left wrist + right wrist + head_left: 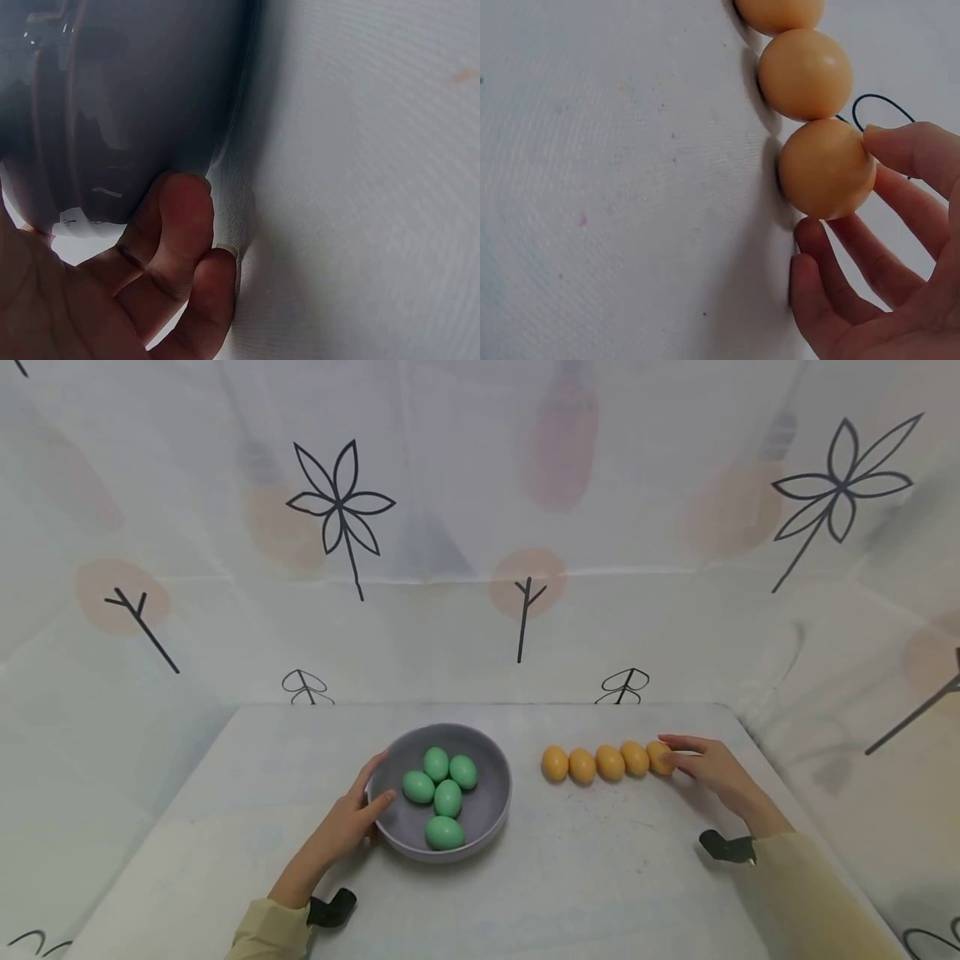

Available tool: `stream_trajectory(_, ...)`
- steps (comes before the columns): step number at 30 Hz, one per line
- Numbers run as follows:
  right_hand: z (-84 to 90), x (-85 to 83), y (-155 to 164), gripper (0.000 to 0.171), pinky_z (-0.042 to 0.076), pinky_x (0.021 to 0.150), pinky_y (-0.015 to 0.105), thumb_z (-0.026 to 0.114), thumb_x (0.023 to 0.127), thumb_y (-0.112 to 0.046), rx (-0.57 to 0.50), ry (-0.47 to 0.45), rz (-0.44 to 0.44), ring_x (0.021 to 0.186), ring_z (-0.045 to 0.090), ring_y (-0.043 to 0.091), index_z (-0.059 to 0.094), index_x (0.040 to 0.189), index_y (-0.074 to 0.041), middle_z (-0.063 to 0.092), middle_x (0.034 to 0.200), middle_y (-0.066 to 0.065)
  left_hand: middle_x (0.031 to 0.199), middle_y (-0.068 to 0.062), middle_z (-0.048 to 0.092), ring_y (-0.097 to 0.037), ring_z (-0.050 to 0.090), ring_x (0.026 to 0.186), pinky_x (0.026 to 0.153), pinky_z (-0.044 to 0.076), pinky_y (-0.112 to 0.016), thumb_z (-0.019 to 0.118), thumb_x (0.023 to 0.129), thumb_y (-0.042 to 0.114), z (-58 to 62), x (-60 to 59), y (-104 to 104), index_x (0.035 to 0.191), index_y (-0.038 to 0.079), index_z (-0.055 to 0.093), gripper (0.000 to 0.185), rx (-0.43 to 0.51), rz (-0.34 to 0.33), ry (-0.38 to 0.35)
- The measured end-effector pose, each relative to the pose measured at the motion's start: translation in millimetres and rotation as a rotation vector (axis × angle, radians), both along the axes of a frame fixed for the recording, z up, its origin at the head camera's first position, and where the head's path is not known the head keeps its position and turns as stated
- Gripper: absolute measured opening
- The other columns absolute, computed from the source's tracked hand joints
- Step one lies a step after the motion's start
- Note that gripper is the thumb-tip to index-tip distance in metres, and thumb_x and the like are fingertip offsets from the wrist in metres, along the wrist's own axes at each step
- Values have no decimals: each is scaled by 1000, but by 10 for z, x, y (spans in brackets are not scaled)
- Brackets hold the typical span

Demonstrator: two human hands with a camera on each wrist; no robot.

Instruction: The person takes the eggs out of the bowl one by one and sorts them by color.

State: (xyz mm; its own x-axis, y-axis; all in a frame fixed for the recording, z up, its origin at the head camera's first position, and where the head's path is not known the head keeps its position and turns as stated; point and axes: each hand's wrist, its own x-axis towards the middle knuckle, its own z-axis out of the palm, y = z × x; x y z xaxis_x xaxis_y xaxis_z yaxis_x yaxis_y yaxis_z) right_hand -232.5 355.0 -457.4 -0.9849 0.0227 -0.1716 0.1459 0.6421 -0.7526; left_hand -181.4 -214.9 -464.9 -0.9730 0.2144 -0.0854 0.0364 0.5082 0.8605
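A grey bowl [491, 817] stands on the white table and holds several green eggs [447, 797]. My left hand [375, 785] grips the bowl's left rim. In the left wrist view its fingers [180, 225] curl against the bowl's dark outer wall [135, 97]. To the right of the bowl lies a row of several orange eggs [609, 762]. My right hand [670, 752] pinches the rightmost orange egg [658, 757], which rests on the table. In the right wrist view this egg [825, 169] sits between the thumb and fingertips [814, 240], touching its neighbour [805, 73].
The table [585, 877] is covered in white cloth. A patterned white backdrop [480, 568] closes off the back and both sides. Black wrist mounts [727, 847] sit on both forearms.
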Motion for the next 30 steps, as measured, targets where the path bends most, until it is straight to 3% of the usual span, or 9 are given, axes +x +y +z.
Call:
stream_trajectory(8, 111, 4, -22, 58, 46, 98, 49, 60, 100, -31, -27, 52, 30, 125, 50, 39, 46, 146, 2, 47, 144, 27, 68, -9, 54, -23, 53, 59, 61, 43, -34, 57, 100, 43, 10, 22, 25, 157, 41, 20, 67, 7, 15, -1)
stream_trajectory(11, 153, 6, -35, 57, 44, 99, 52, 59, 101, -31, -10, 63, 44, 126, 49, 41, 46, 146, 2, 48, 143, 27, 68, -9, 54, -22, 53, 59, 60, 43, -34, 56, 101, 42, 7, 26, 24, 157, 40, 20, 67, 7, 17, 1)
stream_trajectory(16, 247, 15, -100, 61, 37, 97, 65, 62, 99, -38, 104, 101, 84, 130, 42, 49, 48, 145, 0, 47, 143, 28, 68, -9, 55, -22, 54, 60, 62, 43, -34, 55, 101, 44, 1, 25, 15, 157, 42, 19, 67, -16, 17, -2)
stream_trajectory(20, 349, 34, -194, 61, 40, 92, 66, 65, 97, -41, 200, 171, 121, 126, 44, 51, 52, 142, -3, 48, 140, 31, 67, -9, 55, -22, 54, 59, 63, 43, -35, 55, 101, 45, 8, 21, 3, 157, 42, 19, 67, -24, 18, 7)
stream_trajectory(30, 541, 82, -605, 40, 43, 97, 57, 68, 96, -19, 179, 313, 218, 122, 50, 44, 62, 132, -1, 55, 135, 25, 66, -8, 53, -22, 52, 58, 62, 42, -34, 55, 101, 45, 11, 8, 7, 157, 40, 19, 67, -23, 10, 11)
